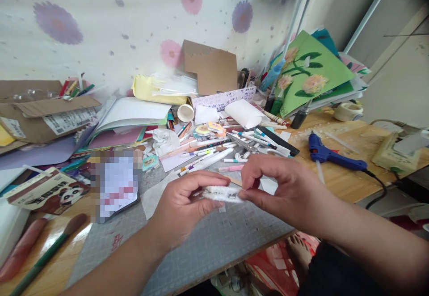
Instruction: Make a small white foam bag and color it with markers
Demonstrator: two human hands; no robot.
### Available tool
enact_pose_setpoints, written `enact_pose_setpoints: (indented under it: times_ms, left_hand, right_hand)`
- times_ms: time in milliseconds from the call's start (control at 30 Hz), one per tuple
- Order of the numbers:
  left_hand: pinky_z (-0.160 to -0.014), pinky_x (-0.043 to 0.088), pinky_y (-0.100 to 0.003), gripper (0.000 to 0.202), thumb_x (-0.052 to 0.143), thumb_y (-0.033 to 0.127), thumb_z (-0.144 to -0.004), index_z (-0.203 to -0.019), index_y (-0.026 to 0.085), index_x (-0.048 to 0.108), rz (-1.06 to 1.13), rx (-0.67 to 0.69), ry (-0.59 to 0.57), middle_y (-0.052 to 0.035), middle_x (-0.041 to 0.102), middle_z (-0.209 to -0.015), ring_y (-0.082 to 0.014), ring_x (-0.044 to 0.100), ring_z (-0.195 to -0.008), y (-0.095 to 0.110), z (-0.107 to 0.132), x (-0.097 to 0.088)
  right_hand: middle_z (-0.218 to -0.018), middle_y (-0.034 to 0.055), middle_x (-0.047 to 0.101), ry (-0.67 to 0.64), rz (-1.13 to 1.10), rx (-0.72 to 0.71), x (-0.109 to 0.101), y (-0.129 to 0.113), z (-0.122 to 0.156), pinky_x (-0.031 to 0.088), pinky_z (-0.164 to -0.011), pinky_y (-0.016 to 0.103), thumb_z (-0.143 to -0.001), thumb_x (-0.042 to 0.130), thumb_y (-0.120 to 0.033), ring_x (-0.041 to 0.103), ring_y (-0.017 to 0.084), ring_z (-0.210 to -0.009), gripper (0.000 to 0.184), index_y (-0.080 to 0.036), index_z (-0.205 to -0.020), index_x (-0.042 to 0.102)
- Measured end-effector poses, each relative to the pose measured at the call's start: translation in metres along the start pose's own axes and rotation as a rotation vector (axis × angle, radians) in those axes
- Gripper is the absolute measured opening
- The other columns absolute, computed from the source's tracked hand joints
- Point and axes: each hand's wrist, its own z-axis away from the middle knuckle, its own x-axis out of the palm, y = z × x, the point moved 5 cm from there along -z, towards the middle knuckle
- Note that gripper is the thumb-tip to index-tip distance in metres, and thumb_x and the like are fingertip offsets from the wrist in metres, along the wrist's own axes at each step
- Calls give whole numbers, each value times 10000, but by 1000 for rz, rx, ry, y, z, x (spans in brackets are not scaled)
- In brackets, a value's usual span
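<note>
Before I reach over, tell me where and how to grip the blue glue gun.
Take the glue gun by its handle, probably best with the right hand from the near side. The handle juts rightward from the barrel, and the black cord leaves its outer end, so grip short of that.

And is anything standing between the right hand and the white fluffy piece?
Nothing visible: the right hand touches one end of the white fluffy piece, the left hand holds the other. A thin tan stick shows just above it.
</note>
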Motion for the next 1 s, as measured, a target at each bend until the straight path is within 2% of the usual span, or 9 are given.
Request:
enact_pose_setpoints:
  times_ms: [200,267,367,467,600,733,833,900,1000]
  left_hand:
    - [-834,499,-169,240,749,110,-730,-903,276,752,31,-29,8,20,737,-987,-130,659,-949,-3,-2,-2]
    - [-844,488,-181,225,744,138,-749,-922,282,732,75,-35,29,27,720,-1023,-129,638,-974,-6,-1,-4]
    - [-751,484,-184,183,705,203,-803,-958,295,675,170,-59,85,48,693,-1006,-107,616,-874,-14,2,-8]
    - [-683,452,-188,132,669,243,-834,-955,270,622,179,-73,125,46,670,-911,-97,575,-778,-19,6,-11]
    - [-701,456,-234,140,643,252,-835,-953,229,571,135,-78,148,-5,675,-986,-136,588,-826,-17,7,-11]
    - [-623,462,-211,167,679,192,-762,-888,211,572,27,-71,226,-9,691,-934,-132,608,-751,-10,5,-13]
    - [-641,477,-214,206,704,178,-726,-905,214,610,-69,-9,256,6,687,-877,-142,629,-764,-3,3,-14]
    - [-648,487,-224,236,721,188,-713,-933,215,638,-111,0,244,3,693,-873,-150,639,-763,-1,2,-14]
    - [-626,501,-242,237,739,222,-703,-930,208,671,-133,-15,209,-5,707,-838,-164,649,-723,0,2,-12]
  right_hand:
    - [-819,21,620,-23,-180,120,-11,15,0,470,-682,251,-849,598,-295,577,143,-756,111,-189,-877,586]
    - [-813,36,625,-46,-35,204,-14,31,-1,468,-648,274,-881,529,-346,576,164,-733,167,-190,-899,589]
    - [-855,79,673,-265,454,240,-2,55,1,463,-711,343,-837,559,-276,606,225,-784,121,-180,-846,632]
    - [-998,126,697,-447,707,178,18,69,5,452,-821,394,-783,546,-152,624,293,-951,166,-165,-893,670]
    - [-984,141,715,-421,737,227,28,75,6,450,-825,381,-768,465,-84,642,292,-957,276,-155,-900,697]
    - [-864,102,723,-377,716,276,18,71,2,448,-704,327,-715,485,-72,651,246,-805,260,-170,-814,703]
    - [-699,34,661,-235,540,355,-4,65,-1,414,-590,281,-752,499,-116,593,182,-656,166,-188,-721,646]
    - [-631,-4,594,-58,226,373,-20,58,0,398,-532,258,-800,517,-161,548,151,-590,120,-199,-719,597]
    - [-717,-15,596,139,-278,212,-37,39,6,452,-546,251,-848,580,-235,568,136,-617,60,-227,-790,593]
